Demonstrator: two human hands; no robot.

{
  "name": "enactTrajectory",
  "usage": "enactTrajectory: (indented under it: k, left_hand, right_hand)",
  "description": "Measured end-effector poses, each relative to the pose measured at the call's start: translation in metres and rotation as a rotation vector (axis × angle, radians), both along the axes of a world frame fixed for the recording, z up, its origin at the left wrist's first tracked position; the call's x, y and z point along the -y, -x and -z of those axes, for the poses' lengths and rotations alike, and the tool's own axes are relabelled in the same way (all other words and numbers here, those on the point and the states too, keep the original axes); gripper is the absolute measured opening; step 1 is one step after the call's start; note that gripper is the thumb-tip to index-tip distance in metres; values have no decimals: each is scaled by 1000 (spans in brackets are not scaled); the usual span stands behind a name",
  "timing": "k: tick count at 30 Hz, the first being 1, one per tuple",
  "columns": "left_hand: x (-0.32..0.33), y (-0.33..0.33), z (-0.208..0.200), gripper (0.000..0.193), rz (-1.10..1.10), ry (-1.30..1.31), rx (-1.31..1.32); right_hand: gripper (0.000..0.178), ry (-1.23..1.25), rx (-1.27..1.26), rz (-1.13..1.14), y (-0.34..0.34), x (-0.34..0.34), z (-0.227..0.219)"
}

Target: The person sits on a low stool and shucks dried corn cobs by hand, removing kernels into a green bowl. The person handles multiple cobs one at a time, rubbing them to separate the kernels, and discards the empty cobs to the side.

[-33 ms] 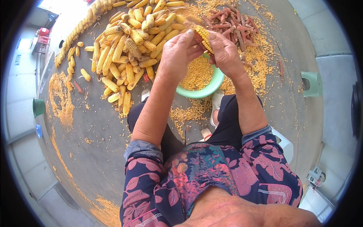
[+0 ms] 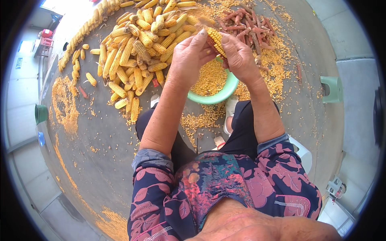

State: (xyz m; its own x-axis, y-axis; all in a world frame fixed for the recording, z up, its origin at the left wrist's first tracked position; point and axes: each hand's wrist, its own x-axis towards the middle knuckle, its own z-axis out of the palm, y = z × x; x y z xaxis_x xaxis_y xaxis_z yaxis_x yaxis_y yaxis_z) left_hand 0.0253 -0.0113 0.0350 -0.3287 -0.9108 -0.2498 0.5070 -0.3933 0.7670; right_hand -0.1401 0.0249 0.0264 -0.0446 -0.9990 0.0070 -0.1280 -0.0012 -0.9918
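Note:
Above a pale green basin (image 2: 232, 85) filled partway with loose corn kernels (image 2: 210, 79), both of my hands hold one corn cob (image 2: 216, 39). Yellow rows still cover its right side, while a reddish bare strip shows on the left. My left hand (image 2: 191, 56) pinches the cob near its upper left, thumb uppermost. From the other side my right hand (image 2: 242, 59) is closed on it, with the thumb pressed against the kernels. Parts of the fingers behind the cob are hidden.
Left of the basin lies a big heap of yellow corn cobs (image 2: 140, 56). Stripped red cobs (image 2: 251, 28) are piled at the far right, among scattered kernels (image 2: 277, 72). A green stool (image 2: 332, 89) stands right, a dark green container (image 2: 41, 114) left. My shoes flank the basin's near side.

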Motion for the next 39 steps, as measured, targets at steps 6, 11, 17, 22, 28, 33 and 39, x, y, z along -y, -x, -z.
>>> enactTrajectory:
  k: [6,11,17,22,28,33,39]
  left_hand:
    - [3,-7,4,22,11,-36,-23]
    - [6,-14,7,21,46,-79,-87]
    - [5,-12,5,21,46,15,-4]
    - [4,-6,11,22,-12,3,113]
    - [5,0,16,25,-82,2,146]
    - [5,-3,6,24,40,41,127]
    - [2,-5,0,19,13,9,109]
  right_hand:
    - [52,129,-97,3,-7,4,5]
    - [53,64,-117,-12,-8,2,0]
    - [53,186,-228,-2,-8,3,2]
    - [50,290,-416,43,-13,2,6]
    - [48,219,-403,43,-19,-1,-6]
    - [54,66,-138,14,-5,3,-2]
    - [54,55,-130,-1,-4,2,0]
